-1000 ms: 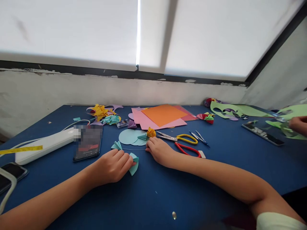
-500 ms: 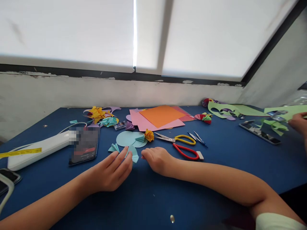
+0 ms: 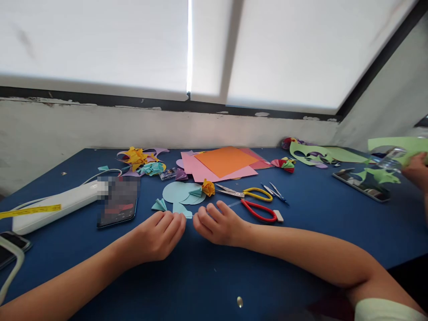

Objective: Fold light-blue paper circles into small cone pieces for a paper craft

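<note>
Between thumb and fingers of my left hand [image 3: 160, 234] is a folded light blue paper piece [image 3: 181, 210], its narrow end pointing right. My right hand [image 3: 217, 225] is closed just beside that end, pinching what looks like a thin pale strip [image 3: 235, 203] that shows behind the hand; its fingertips are partly hidden. Light blue paper circles [image 3: 176, 191] lie just beyond my hands. One folded light blue cone [image 3: 195, 192] rests on them, and another folded light blue piece [image 3: 159, 205] sits to their left. A crumpled orange paper flower [image 3: 208, 187] touches the circles' right side.
Scissors [image 3: 245, 194] with yellow and red handles, an eraser [image 3: 278, 216] and a blue compass [image 3: 274, 193] lie right. Colored sheets [image 3: 225, 162] are stacked behind. A phone [image 3: 118, 203] and white power strip [image 3: 63, 207] stand left. At far right, another person's hand [image 3: 416, 171] holds green paper.
My left fingers have closed down on the light blue paper, which now lies flatter. My right hand has turned, showing its fingers more. The other person's green paper has been lifted.
</note>
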Demonstrator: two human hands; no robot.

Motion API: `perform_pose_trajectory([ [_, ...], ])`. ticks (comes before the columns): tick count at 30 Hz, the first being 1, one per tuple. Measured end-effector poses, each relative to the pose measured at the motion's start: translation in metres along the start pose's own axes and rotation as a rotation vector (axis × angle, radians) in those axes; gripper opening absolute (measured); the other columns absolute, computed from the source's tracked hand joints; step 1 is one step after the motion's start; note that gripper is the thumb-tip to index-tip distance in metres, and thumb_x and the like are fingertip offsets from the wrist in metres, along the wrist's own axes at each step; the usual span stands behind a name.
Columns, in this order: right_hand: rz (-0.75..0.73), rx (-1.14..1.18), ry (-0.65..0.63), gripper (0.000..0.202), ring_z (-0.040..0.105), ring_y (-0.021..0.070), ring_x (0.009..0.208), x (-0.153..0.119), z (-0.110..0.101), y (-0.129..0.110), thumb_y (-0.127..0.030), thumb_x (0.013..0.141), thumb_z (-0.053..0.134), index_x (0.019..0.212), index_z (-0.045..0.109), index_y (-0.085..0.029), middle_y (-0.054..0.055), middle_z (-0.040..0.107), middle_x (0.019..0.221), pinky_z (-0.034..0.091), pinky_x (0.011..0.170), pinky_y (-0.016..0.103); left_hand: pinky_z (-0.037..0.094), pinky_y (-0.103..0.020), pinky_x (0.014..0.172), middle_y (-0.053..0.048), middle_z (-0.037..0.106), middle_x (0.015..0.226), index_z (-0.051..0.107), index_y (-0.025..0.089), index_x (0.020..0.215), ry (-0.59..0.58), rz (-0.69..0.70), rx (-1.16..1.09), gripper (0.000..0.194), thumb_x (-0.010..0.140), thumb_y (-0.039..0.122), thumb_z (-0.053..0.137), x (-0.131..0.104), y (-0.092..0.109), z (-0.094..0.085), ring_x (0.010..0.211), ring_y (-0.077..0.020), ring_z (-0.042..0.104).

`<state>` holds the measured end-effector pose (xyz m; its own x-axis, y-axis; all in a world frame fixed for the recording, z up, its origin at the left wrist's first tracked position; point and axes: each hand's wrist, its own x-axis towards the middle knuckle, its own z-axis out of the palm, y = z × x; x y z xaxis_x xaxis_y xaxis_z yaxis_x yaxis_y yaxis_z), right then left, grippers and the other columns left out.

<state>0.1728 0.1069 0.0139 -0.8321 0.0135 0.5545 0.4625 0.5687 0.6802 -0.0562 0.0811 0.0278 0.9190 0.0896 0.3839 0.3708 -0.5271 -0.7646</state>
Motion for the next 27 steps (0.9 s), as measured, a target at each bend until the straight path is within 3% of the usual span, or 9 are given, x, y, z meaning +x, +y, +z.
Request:
perform_pose_trajectory([
  [3,0.012,-0.053,0.013,0.027,0.048,0.0265,0.107,0.0006,0.0017,-0.0008,-0.038,0.092,0.046,0.110,0.057,-0.020,0.007,0.054,0.119,0.040,0.078,0.041,0.044,-0.034,0.059,-0.011,0.065,0.084,0.063,0.006,0.095,-0.006,0.009,-0.006,0.016,0.085,0.010,0.052,0.0009,-0.0002,0.0008,0.071,-0.0215,0.061],
  [6,0.061,-0.002,-0.067,0.048,0.033,0.0370,0.124,0.0028,0.0008,0.0009,-0.058,0.088,0.041,0.123,0.049,-0.026,0.006,0.038,0.139,0.036,0.087,0.054,0.044,-0.034,0.058,-0.009,0.064,0.078,0.064,0.007,0.091,-0.022,0.023,-0.022,0.014,0.084,0.009,0.052,0.0020,-0.0009,0.0019,0.070,-0.0213,0.061],
  [10,0.128,0.081,-0.177,0.069,0.018,0.0431,0.132,0.0055,-0.0015,0.0035,-0.073,0.077,0.040,0.136,0.033,-0.037,0.000,0.022,0.149,0.026,0.094,0.068,0.042,-0.033,0.056,-0.007,0.061,0.071,0.064,0.008,0.088,-0.031,0.043,-0.062,0.016,0.085,0.007,0.048,0.0015,-0.0014,0.0056,0.068,-0.0210,0.060],
  [15,0.190,0.142,-0.272,0.082,0.014,0.0462,0.132,0.0054,-0.0019,0.0053,-0.078,0.068,0.045,0.138,0.022,-0.044,0.000,0.014,0.151,0.017,0.091,0.078,0.045,-0.035,0.064,-0.008,0.064,0.077,0.064,0.010,0.090,-0.041,0.058,-0.090,0.014,0.084,0.008,0.051,-0.0030,-0.0017,0.0090,0.077,-0.0230,0.061],
  [19,0.231,0.180,-0.319,0.085,0.013,0.0458,0.133,0.0065,-0.0034,0.0075,-0.078,0.067,0.046,0.139,0.019,-0.043,0.004,0.013,0.151,0.014,0.089,0.080,0.046,-0.036,0.063,-0.009,0.065,0.080,0.064,0.011,0.090,-0.048,0.074,-0.083,0.013,0.085,0.011,0.052,-0.0024,-0.0033,0.0084,0.077,-0.0236,0.061],
  [23,0.189,0.173,-0.308,0.084,0.010,0.0391,0.135,0.0075,-0.0042,0.0069,-0.077,0.069,0.047,0.139,0.023,-0.037,0.005,0.019,0.149,0.018,0.094,0.075,0.047,-0.035,0.062,-0.008,0.064,0.078,0.064,0.011,0.086,-0.035,0.056,-0.115,0.012,0.086,0.011,0.052,0.0016,-0.0054,0.0076,0.076,-0.0233,0.061],
  [27,0.161,0.176,-0.295,0.073,0.024,0.0337,0.128,0.0027,-0.0018,0.0026,-0.071,0.077,0.043,0.135,0.033,-0.028,0.009,0.036,0.139,0.030,0.096,0.064,0.046,-0.032,0.061,-0.007,0.064,0.077,0.063,0.012,0.081,0.009,0.004,-0.154,0.011,0.086,0.013,0.053,0.0031,-0.0060,0.0076,0.073,-0.0201,0.061],
])
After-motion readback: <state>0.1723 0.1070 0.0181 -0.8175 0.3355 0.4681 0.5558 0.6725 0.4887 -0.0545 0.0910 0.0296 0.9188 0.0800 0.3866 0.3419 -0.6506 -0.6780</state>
